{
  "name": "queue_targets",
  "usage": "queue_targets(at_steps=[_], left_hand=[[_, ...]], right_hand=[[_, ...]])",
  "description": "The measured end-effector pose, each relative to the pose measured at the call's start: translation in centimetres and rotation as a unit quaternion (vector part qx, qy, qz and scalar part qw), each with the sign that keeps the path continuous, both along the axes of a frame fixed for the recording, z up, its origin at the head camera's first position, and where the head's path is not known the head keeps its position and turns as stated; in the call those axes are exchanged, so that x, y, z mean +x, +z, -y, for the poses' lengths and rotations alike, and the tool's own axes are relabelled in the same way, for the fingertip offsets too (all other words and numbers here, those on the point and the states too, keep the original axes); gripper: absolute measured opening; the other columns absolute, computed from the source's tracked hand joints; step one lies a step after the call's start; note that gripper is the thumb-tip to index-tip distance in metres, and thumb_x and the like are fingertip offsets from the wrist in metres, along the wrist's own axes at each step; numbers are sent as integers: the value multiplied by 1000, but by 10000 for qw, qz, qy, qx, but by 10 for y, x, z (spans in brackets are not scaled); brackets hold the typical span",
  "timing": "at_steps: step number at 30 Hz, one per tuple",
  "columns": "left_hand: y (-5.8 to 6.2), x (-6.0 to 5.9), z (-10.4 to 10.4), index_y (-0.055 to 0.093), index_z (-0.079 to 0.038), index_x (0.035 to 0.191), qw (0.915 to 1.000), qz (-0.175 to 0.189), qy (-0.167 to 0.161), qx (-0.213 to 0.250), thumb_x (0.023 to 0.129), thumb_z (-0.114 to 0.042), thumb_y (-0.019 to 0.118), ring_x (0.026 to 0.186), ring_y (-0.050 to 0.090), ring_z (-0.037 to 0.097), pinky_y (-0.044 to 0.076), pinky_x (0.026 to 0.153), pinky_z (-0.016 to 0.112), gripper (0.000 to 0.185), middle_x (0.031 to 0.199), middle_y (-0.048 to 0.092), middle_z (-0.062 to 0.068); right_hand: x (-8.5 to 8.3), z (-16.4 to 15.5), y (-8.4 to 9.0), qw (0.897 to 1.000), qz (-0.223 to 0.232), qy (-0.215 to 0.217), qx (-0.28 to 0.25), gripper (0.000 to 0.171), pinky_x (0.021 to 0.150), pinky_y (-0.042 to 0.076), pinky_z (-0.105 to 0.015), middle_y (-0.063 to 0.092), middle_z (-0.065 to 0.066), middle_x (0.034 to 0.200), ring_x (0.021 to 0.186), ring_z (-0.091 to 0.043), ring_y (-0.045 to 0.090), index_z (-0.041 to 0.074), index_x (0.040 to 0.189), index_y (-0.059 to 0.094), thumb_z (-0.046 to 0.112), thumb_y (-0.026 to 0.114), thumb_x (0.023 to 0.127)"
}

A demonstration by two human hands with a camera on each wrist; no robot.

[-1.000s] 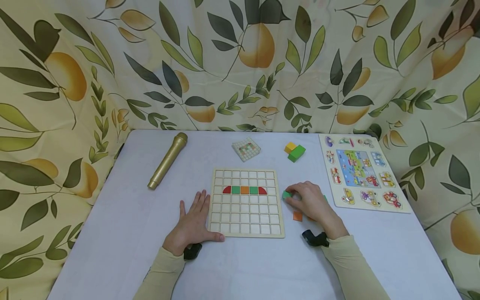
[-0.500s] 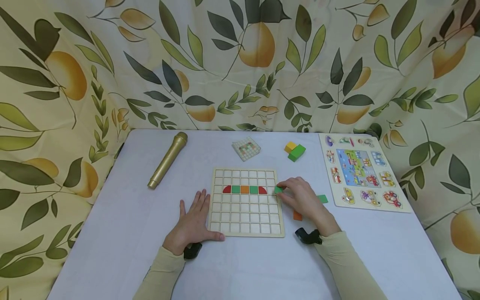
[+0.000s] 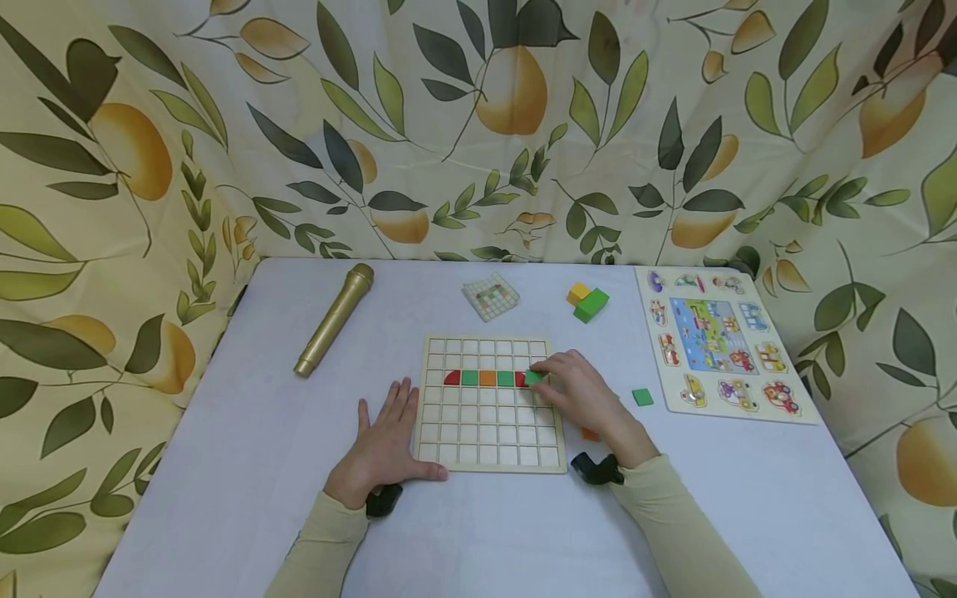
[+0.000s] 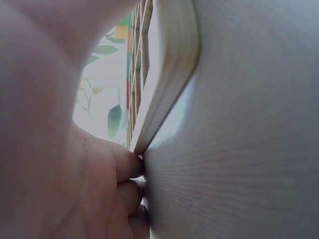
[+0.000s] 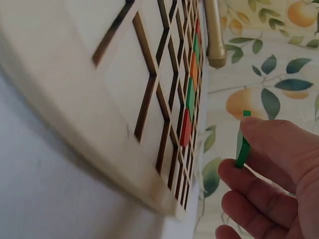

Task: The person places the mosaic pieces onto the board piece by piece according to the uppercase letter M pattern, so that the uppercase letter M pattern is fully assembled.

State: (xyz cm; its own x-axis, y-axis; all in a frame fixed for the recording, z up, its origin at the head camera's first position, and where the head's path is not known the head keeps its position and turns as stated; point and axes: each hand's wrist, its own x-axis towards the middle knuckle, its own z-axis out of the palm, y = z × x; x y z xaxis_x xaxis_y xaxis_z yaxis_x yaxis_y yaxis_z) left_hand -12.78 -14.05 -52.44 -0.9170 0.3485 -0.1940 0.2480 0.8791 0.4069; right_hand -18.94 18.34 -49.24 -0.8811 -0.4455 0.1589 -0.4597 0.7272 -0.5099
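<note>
A wooden grid board (image 3: 489, 464) lies flat on the white table. Across one of its upper rows run inlaid tiles: red, green, an orange tile (image 3: 488, 379), green and red. My right hand (image 3: 586, 399) pinches a small green square tile (image 5: 242, 144) between thumb and fingers, above the board's right side near the red end tile (image 5: 186, 128). Flat on the table at the board's left edge, my left hand (image 3: 381, 440) has its fingers spread, the thumb at the lower left corner. In the left wrist view its fingers touch the board's side.
Right of the board lie a green tile (image 3: 642, 397) and an orange tile (image 3: 591, 434) partly behind the right hand. Further back are a patterned grid card (image 3: 491, 297), a green block (image 3: 591, 306), a yellow block (image 3: 578, 293), a picture puzzle (image 3: 710, 332) and a gold microphone (image 3: 334, 320).
My right hand has carried the green tile leftward from beside the board to over its right side, uncovering the green tile on the table. The left hand stays put.
</note>
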Motion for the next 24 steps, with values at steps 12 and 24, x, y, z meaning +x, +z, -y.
queue_targets(at_steps=[12,24], left_hand=[[0,0,0,16,1,154,10000,31,-7,-5,59,-77,75,147,-4,31,-7,103,71,137,161,5,17],[0,-1,1,14,0,155,10000,58,-4,-11,59,-78,74,147,-3,31,-7,104,70,137,161,4,16]], right_hand=[[0,23,-1,9996,-56,273,-99,25,87,45,-36,68,-2,103,100,-18,53,5,109,72,22,74,90],[-2,51,2,9983,-95,579,27,24,87,44,-37,68,1,104,99,-18,54,10,108,73,22,76,87]])
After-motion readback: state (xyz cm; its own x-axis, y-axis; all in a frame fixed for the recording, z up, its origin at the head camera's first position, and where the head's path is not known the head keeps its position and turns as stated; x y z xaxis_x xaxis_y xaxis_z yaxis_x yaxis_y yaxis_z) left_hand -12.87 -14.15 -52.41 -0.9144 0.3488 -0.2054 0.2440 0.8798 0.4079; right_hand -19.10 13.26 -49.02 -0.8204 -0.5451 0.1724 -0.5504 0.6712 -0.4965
